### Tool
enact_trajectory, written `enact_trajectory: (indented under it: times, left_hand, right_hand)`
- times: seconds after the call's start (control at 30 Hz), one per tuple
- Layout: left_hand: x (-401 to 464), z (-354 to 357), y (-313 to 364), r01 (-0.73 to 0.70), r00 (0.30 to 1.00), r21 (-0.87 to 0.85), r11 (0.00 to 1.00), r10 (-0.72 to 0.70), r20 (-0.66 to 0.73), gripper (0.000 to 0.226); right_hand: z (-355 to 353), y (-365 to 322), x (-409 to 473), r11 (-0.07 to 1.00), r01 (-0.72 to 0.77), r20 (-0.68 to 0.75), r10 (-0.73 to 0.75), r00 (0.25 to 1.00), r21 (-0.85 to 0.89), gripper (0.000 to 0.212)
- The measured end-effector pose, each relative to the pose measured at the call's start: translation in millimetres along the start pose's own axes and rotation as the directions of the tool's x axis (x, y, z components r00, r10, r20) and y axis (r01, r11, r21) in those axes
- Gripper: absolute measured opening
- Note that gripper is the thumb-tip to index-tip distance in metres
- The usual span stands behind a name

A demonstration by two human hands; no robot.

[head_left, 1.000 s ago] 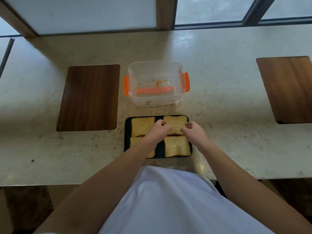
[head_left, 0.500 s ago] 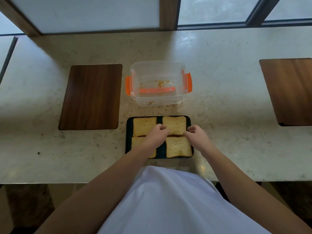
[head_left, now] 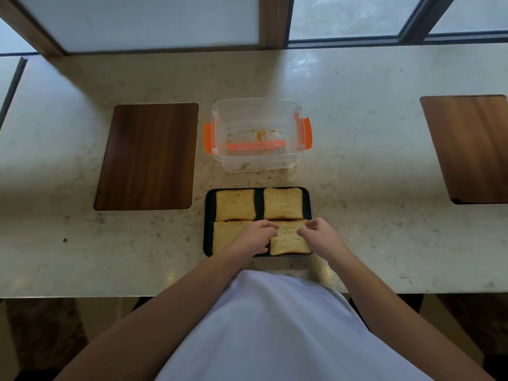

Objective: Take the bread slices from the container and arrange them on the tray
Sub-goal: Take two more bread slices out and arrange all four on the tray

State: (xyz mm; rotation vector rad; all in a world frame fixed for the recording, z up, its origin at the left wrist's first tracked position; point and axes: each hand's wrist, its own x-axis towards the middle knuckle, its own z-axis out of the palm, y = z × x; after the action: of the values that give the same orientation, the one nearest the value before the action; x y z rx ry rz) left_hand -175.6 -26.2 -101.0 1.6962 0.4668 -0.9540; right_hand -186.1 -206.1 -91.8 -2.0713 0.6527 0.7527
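A black tray (head_left: 209,215) lies on the counter close to me and holds several toasted bread slices in two rows. The far left slice (head_left: 235,204) and far right slice (head_left: 283,203) lie flat and uncovered. My left hand (head_left: 257,235) hovers over the gap between the near slices with its fingers curled in, partly covering the near left slice (head_left: 224,237). My right hand (head_left: 320,235) is above the right edge of the near right slice (head_left: 288,242), fingers loosely apart and holding nothing. The clear container (head_left: 298,160) with orange clips stands behind the tray and holds only crumbs.
A dark wooden board (head_left: 148,158) lies left of the container, and another wooden board (head_left: 470,149) lies at the far right. The marble counter (head_left: 371,215) runs to a window sill at the back. Its front edge is just below the tray.
Both hands have let go of the far right slice and drawn back toward me. They are now over the near row of slices.
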Motion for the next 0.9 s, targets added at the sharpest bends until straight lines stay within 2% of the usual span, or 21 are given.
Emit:
enact_trajectory:
  times: [0.23, 0.53, 0.67, 0.73, 0.8, 0.9]
  left_hand:
    - [3, -5, -1, 0.030, 1.000, -0.056, 0.998, -0.031, -0.004, 0.023]
    - [3, -16, -4, 0.034, 0.999, -0.084, 0.996, -0.036, -0.025, 0.023]
    - [11, -42, 2, -0.034, 0.986, -0.104, 0.994, 0.016, -0.167, 0.021]
    - [15, -60, 0, -0.072, 0.955, -0.119, 0.990, 0.034, -0.293, 0.019]
    - [16, -75, -6, -0.074, 0.924, -0.099, 0.992, 0.030, -0.382, 0.018]
    - [17, -89, -17, -0.065, 0.914, -0.007, 0.998, 0.057, -0.402, 0.025]
  right_hand:
    - [6, -2, -1, 1.000, -0.001, 0.035, 0.000, 0.999, 0.015, 0.048]
    - [11, -7, 0, 0.997, 0.040, 0.042, -0.038, 0.998, -0.059, 0.048]
    - [18, -24, 0, 0.989, 0.125, 0.010, -0.125, 0.992, -0.081, 0.053]
    - [27, -38, 0, 0.987, 0.157, 0.097, -0.155, 0.983, -0.019, 0.057]
    - [39, -53, 3, 0.991, 0.120, 0.212, -0.128, 0.969, 0.050, 0.062]
    - [54, -68, 9, 0.996, 0.034, 0.299, -0.056, 0.953, 0.078, 0.066]
